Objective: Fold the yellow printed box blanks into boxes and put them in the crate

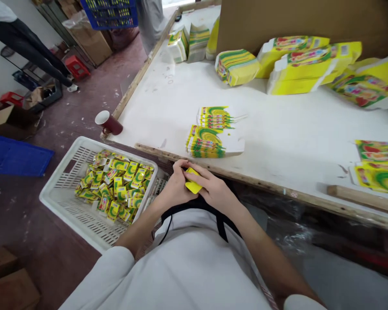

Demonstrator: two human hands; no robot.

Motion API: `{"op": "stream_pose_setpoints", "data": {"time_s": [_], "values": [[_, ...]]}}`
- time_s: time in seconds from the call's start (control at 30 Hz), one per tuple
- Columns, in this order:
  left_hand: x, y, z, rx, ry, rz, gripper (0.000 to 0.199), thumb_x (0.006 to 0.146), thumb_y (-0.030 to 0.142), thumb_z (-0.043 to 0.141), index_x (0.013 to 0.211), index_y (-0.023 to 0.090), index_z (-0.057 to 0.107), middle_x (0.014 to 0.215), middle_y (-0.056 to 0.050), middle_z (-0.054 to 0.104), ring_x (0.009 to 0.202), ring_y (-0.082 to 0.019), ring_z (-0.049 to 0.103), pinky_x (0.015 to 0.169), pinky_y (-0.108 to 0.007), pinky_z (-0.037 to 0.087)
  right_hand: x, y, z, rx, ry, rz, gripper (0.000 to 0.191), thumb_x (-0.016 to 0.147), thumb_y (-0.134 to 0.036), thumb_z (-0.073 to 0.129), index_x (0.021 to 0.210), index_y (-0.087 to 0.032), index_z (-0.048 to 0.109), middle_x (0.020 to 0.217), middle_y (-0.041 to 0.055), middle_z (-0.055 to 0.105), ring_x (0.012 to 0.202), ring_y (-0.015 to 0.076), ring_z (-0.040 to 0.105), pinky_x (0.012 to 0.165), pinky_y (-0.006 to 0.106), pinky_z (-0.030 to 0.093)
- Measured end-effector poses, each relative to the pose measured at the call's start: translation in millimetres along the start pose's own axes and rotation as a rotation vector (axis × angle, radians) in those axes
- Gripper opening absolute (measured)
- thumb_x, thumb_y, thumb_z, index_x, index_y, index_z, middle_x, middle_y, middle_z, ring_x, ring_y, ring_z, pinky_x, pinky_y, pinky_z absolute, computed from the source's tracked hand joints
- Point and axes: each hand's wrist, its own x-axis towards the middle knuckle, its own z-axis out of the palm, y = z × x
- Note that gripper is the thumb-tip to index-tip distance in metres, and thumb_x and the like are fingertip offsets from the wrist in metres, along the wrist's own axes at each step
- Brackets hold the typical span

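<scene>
A small yellow carton [193,181] is between my two hands, close to my body at the table's front edge. My left hand [176,185] wraps round its left side, and my right hand [213,187] has its fingers on the top and right side. Just beyond them on the white table [278,129] lie two fanned stacks of flat printed cartons, a nearer stack [205,142] and a farther stack [215,116]. To my left a white plastic crate [67,209] holds several small yellow-green boxes [116,185].
A dark red mug [111,124] stands at the table's left corner. Bundles of yellow cartons [297,69] line the back. A wooden bar [362,198] lies at the right. People stand beyond the table, near a blue crate [111,13] and a red stool [77,67].
</scene>
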Motion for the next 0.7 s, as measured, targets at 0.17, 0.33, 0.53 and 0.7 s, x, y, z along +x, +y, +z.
{"op": "stream_pose_setpoints", "data": {"time_s": [0.17, 0.33, 0.53, 0.7], "values": [[-4, 6, -9.8, 0.185, 0.03, -0.073, 0.059, 0.069, 0.02, 0.073, 0.12, 0.019, 0.044, 0.117, -0.011, 0.058, 0.11, -0.027, 0.061, 0.094, -0.042, 0.054, -2, 9, -2, -0.077, 0.194, -0.013, 0.038, 0.095, -0.015, 0.055, 0.127, -0.029, 0.07, 0.147, 0.0079, 0.059, 0.132, 0.0235, 0.06, 0.112, 0.042, 0.05], [-5, 9, -30.9, 0.253, -0.012, -0.107, 0.054, 0.069, 0.028, 0.078, 0.116, 0.02, 0.055, 0.112, -0.007, 0.069, 0.104, -0.025, 0.068, 0.092, -0.037, 0.055, -4, 4, -13, -0.112, -0.006, -0.001, 0.035, 0.093, -0.02, 0.062, 0.127, -0.024, 0.07, 0.161, 0.0118, 0.039, 0.142, 0.0296, 0.049, 0.114, 0.046, 0.048], [6, 19, -38.3, 0.302, -0.014, -0.021, 0.058, 0.069, 0.033, 0.082, 0.121, 0.023, 0.057, 0.113, -0.004, 0.073, 0.101, -0.022, 0.071, 0.092, -0.034, 0.056, 0, 2, -28, -0.104, -0.028, -0.015, 0.031, 0.091, -0.017, 0.064, 0.119, -0.026, 0.075, 0.157, 0.0115, 0.047, 0.138, 0.0302, 0.054, 0.113, 0.046, 0.048], [5, 24, -32.9, 0.346, 0.091, 0.003, 0.052, 0.074, 0.035, 0.079, 0.12, 0.022, 0.057, 0.112, -0.006, 0.072, 0.102, -0.023, 0.07, 0.091, -0.034, 0.055, 9, -1, -9, -0.025, 0.154, 0.017, 0.029, 0.089, -0.018, 0.065, 0.116, -0.025, 0.075, 0.148, 0.0111, 0.057, 0.133, 0.0291, 0.058, 0.111, 0.046, 0.049]]}}
